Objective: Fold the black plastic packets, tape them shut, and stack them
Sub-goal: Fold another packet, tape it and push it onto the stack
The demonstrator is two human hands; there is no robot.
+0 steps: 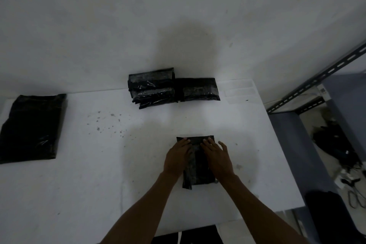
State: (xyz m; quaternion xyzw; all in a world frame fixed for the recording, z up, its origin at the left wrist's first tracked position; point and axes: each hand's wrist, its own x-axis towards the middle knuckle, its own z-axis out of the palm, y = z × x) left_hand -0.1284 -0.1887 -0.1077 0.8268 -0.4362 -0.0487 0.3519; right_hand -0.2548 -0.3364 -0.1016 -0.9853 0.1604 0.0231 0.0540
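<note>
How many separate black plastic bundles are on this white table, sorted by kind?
Untaped flat pile, far left: 1
Taped stack at the back (how many packets it holds cannot be told): 1
Taped packet lying right beside that stack: 1
Packet being folded at the front: 1
Total: 4

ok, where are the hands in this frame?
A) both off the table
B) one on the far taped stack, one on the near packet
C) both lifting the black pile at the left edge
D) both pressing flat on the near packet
D: left hand and right hand both lie flat on the near packet; the taped stack is untouched.
</note>
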